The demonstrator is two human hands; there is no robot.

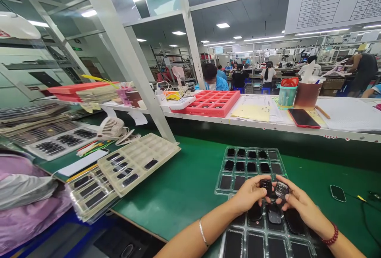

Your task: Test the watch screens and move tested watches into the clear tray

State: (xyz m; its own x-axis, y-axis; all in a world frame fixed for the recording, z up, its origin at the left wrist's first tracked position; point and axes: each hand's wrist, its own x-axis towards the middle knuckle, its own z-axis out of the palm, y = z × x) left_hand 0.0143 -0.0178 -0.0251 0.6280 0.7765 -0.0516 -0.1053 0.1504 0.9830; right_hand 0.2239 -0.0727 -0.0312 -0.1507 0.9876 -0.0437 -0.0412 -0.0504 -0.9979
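Note:
My left hand (249, 193) pinches a small black square watch-like body (265, 187) between thumb and fingers. Close beside it, a second square piece (281, 190), with a shiny, reflecting face, is gripped in my right hand (304, 204). Both are held above a transparent plastic tray (244, 235) whose pockets hold several dark pieces, partly hidden by my hands and forearms. Behind it lies another transparent tray (220, 175), with rows of black rounded-square pieces in its back pockets.
At left, stacked cream trays (139, 153) hold dark screens beside a small white fan (111, 128). A dark oval-cornered device (337, 193) lies at right. The shelf carries a red foam tray (229, 105), a phone (303, 118) and papers. A person in purple (26, 194) sits left.

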